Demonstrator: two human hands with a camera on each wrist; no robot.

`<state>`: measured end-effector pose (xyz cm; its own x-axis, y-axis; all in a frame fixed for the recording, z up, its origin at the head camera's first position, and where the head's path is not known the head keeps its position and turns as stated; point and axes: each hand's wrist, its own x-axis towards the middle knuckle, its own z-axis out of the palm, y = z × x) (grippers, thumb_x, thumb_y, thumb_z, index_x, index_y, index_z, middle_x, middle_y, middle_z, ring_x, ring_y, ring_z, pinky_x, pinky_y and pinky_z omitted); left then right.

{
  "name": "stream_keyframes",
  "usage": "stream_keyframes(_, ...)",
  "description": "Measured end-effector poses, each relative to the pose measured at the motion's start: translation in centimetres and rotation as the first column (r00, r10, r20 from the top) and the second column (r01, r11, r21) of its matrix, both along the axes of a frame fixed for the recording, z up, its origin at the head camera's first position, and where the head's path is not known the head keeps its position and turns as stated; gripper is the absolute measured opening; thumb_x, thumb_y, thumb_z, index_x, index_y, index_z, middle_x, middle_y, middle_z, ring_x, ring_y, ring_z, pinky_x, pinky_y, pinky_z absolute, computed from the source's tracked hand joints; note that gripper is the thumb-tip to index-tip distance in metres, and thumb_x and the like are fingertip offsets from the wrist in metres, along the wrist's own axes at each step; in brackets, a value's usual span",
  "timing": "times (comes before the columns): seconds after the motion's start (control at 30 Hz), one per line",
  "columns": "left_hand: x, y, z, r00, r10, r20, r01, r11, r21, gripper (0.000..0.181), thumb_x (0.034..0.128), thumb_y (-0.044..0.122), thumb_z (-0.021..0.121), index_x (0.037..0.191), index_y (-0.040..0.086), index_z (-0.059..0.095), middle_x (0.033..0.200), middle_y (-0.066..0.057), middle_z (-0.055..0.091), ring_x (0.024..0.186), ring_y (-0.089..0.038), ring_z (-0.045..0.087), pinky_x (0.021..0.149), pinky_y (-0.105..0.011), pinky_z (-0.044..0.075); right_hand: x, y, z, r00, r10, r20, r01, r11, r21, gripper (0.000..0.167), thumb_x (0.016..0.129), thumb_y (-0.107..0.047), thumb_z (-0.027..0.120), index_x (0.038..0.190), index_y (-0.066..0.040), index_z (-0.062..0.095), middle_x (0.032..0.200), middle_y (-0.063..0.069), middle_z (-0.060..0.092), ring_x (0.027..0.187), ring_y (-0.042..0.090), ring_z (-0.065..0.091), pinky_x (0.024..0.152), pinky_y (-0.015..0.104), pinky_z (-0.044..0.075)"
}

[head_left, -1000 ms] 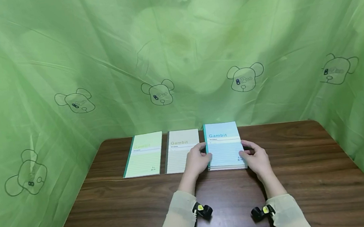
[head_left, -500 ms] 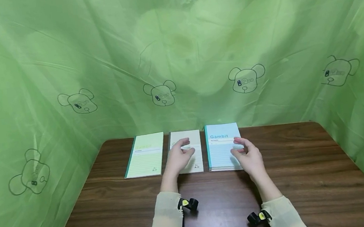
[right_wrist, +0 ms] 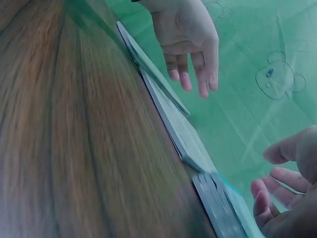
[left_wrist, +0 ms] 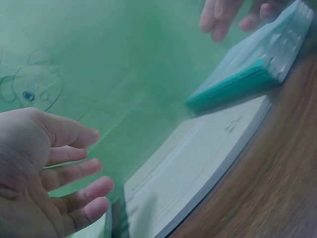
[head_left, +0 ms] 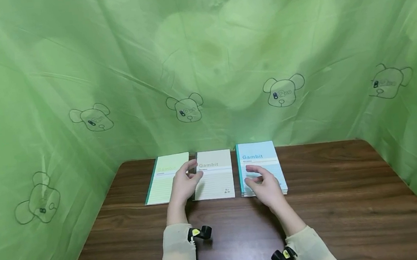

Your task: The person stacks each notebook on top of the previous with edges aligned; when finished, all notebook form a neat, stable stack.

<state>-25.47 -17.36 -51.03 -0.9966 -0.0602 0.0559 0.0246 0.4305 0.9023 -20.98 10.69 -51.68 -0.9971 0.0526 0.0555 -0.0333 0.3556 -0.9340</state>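
Note:
Three sets of "Gambit" notebooks lie side by side near the table's back edge in the head view. A green notebook (head_left: 159,191) is at left, a grey notebook (head_left: 218,182) in the middle, and a stack of blue notebooks (head_left: 255,149) at right. My left hand (head_left: 182,186) hovers over the gap between green and grey, fingers relaxed and holding nothing. Above the blue stack hangs my right hand (head_left: 266,185), its fingers loosely bent and spread from the thumb. The left wrist view shows several layers in the blue stack (left_wrist: 237,87).
A dark wooden table (head_left: 336,201) extends in front and to the right of the notebooks. Behind it and at both sides hangs a green curtain (head_left: 223,59) with bear-head drawings. Each wrist carries a small black camera (head_left: 204,232).
Both hands have let go of the blue stack's sides. The left hand has moved left past the grey notebook. The right hand has lifted and shifted left over the blue stack.

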Motion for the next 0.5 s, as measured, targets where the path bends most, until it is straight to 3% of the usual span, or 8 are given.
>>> stream_keyframes(0.2, 0.3, -1.1, -0.1, 0.998, 0.048, 0.035, -0.048, 0.999, -0.022, 0.056, 0.1037, 0.018, 0.075, 0.156, 0.009, 0.058, 0.151, -0.011, 0.065, 0.107, -0.027, 0.064, 0.082, -0.038, 0.054, -0.9, -1.9, 0.1, 0.998, 0.062, -0.015, -0.061, 0.995, 0.079, 0.046, 0.100, -0.015, 0.076, 0.145, -0.009, 0.068, 0.144, 0.011, 0.068, 0.103, 0.025, 0.071, 0.070, 0.036, 0.058)
stream_keyframes(0.5, 0.2, -1.4, -0.6, 0.996, 0.049, 0.069, -0.047, 0.999, -0.025, 0.055, 0.1031, 0.016, 0.076, 0.155, 0.006, 0.059, 0.149, -0.015, 0.066, 0.106, -0.028, 0.066, 0.088, -0.044, 0.056, -2.9, -3.4, -0.7, 0.993, 0.097, -0.063, -0.082, 0.975, 0.205, 0.045, 0.098, -0.012, 0.075, 0.142, -0.004, 0.069, 0.132, 0.014, 0.070, 0.079, 0.015, 0.062, 0.071, 0.034, 0.054)
